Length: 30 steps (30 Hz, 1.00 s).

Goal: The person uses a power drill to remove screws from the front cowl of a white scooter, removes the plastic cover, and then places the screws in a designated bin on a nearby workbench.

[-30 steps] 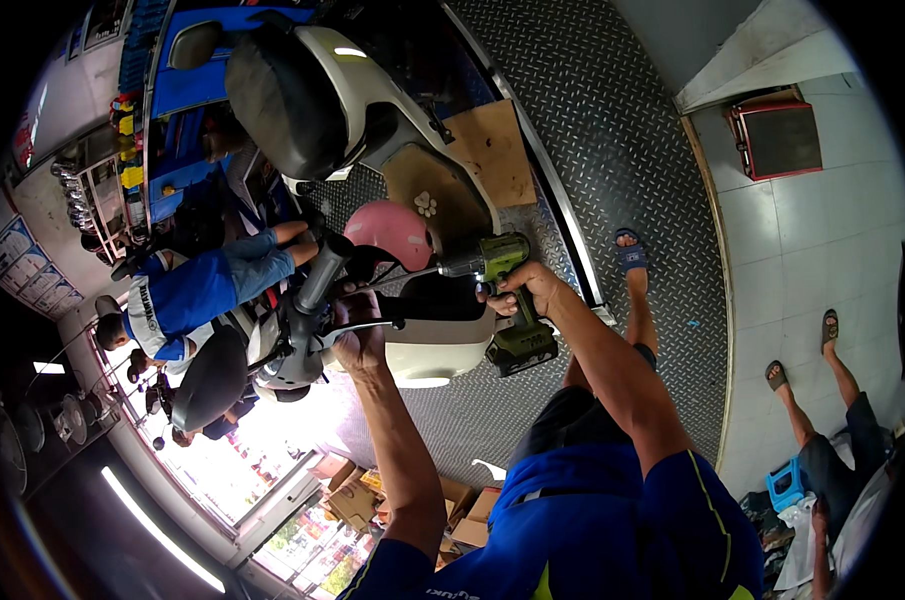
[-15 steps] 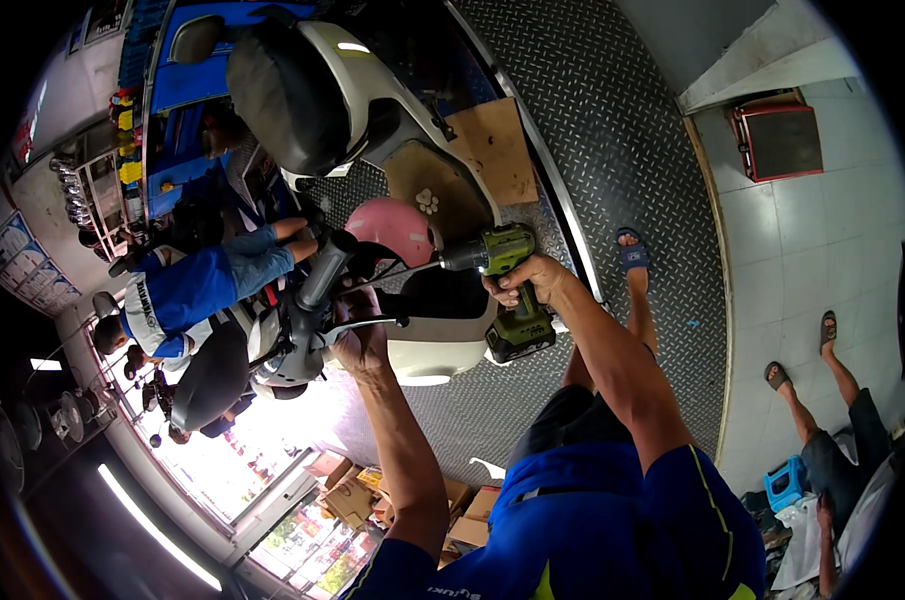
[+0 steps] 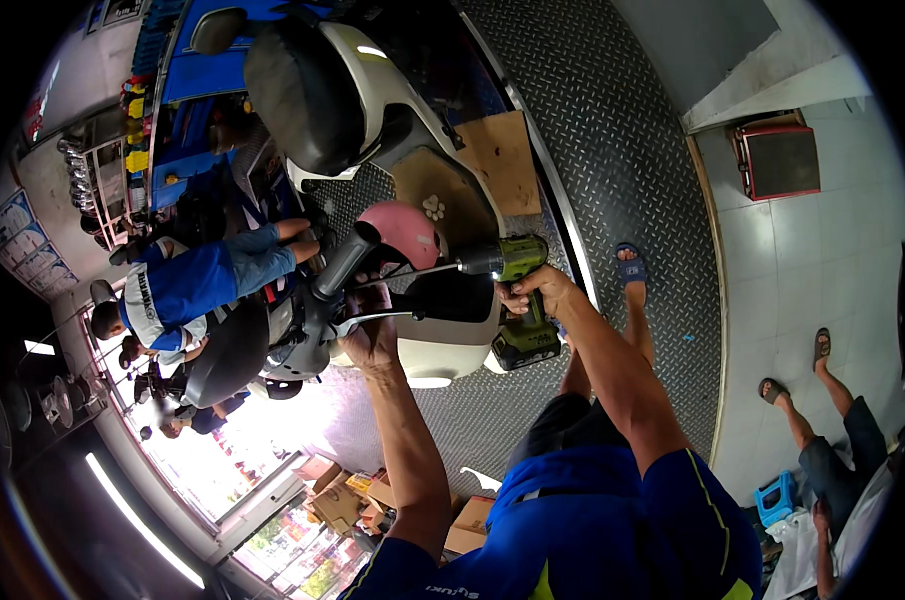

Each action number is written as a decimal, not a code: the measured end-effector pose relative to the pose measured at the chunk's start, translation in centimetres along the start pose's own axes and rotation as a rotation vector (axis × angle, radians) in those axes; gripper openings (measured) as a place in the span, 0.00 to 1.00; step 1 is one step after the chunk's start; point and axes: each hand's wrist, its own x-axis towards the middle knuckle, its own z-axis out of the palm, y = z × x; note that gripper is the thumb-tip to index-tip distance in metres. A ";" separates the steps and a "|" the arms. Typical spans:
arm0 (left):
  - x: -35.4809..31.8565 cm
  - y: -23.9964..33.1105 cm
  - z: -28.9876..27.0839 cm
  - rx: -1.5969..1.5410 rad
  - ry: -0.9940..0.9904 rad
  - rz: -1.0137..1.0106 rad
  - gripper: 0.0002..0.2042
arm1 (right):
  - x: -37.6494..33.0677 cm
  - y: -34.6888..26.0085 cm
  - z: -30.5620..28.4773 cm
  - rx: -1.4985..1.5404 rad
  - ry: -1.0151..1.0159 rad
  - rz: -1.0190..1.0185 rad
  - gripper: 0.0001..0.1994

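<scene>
My right hand (image 3: 538,291) grips the handle of a green and black cordless drill (image 3: 512,290). Its long bit points left toward the handlebar of a white scooter (image 3: 412,170). My left hand (image 3: 370,335) is closed around the scooter's black handlebar grip and brake lever (image 3: 344,268), just left of the bit's tip. A pink helmet (image 3: 404,232) hangs on the scooter behind the handlebar. The scooter's black seat (image 3: 292,90) lies further up.
The scooter stands on a grey checker-plate ramp (image 3: 622,170) with a cardboard sheet (image 3: 500,160). A person in blue (image 3: 187,290) crouches at the left. Another person sits at the lower right (image 3: 837,450) near a blue stool (image 3: 777,497). A dark red box (image 3: 782,158) sits on the tiled floor.
The drill has moved slightly up and left, its bit closer to the handlebar. My left hand has stayed on the grip.
</scene>
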 end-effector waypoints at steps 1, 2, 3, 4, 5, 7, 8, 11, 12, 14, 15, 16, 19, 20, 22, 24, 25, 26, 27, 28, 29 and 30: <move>0.0 0.0 -0.1 -0.001 -0.005 0.011 0.17 | 0.0 0.2 0.0 0.005 0.001 -0.004 0.16; 0.1 -0.1 -0.2 -0.002 -0.011 0.021 0.18 | 0.0 0.3 -0.1 0.009 0.003 -0.007 0.16; 0.1 -0.2 -0.3 -0.003 -0.017 0.031 0.18 | 0.0 0.4 -0.1 0.015 -0.002 -0.007 0.16; 0.0 -0.3 -0.2 -0.005 -0.016 0.032 0.18 | 0.0 0.4 -0.2 0.022 -0.006 -0.007 0.16; 0.0 -0.3 -0.2 -0.007 -0.016 0.032 0.18 | -0.1 0.5 -0.3 0.028 -0.011 -0.008 0.17; -0.1 -0.6 -0.1 -0.002 -0.021 0.031 0.18 | -0.5 0.6 -0.3 0.016 0.031 -0.012 0.17; -0.1 -0.8 0.0 0.004 -0.027 0.029 0.17 | -0.7 0.7 -0.3 0.009 0.053 -0.014 0.18; 0.0 -0.9 -0.3 0.014 -0.041 0.028 0.15 | -1.3 1.2 -0.3 0.034 0.076 -0.072 0.18; 0.3 -0.7 -1.3 0.012 -0.043 0.027 0.15 | -1.5 1.4 -0.2 0.055 0.060 -0.072 0.18; 0.4 -0.9 -1.3 -0.010 -0.042 0.010 0.14 | -1.9 1.9 -0.3 0.097 0.030 -0.073 0.18; 0.4 -0.9 -1.3 -0.030 -0.038 -0.005 0.14 | -2.1 2.0 -0.4 0.088 0.046 -0.089 0.18; 0.4 -1.0 -1.1 -0.048 -0.035 -0.021 0.14 | -2.2 2.1 -0.3 0.079 0.056 -0.093 0.18; 0.4 -1.4 -0.7 -0.054 -0.042 -0.010 0.16 | -2.6 2.5 0.1 0.063 0.074 -0.102 0.19; 0.3 -1.6 -0.6 -0.048 -0.062 0.002 0.18 | -2.8 2.6 0.4 0.067 0.072 -0.103 0.19; 0.3 -2.0 -0.7 -0.036 -0.101 0.026 0.20 | -3.5 2.9 0.7 0.093 0.088 -0.104 0.19; 0.4 -2.2 -1.8 0.003 -0.172 0.040 0.22 | -4.7 3.1 0.2 0.136 0.122 -0.109 0.19; 0.5 -2.1 -3.1 0.019 -0.203 0.053 0.23 | -5.3 2.8 1.0 0.135 0.131 -0.115 0.19; 0.6 -1.7 -4.6 -0.018 -0.228 0.041 0.23 | -6.1 2.7 0.9 0.132 0.121 -0.097 0.19; 0.6 -1.2 -6.1 -0.054 -0.253 0.029 0.23 | -7.1 2.8 1.0 0.111 0.182 -0.108 0.20; 0.5 -1.1 -6.2 -0.094 -0.278 0.013 0.23 | -8.2 2.8 1.3 0.088 0.248 -0.122 0.20; 0.3 -1.2 -6.4 -0.101 -0.238 0.005 0.24 | -8.9 2.5 1.5 0.087 0.271 -0.126 0.21; 0.4 -1.1 -6.5 -0.106 -0.240 -0.002 0.24 | -9.5 2.1 1.7 0.063 0.235 -0.119 0.21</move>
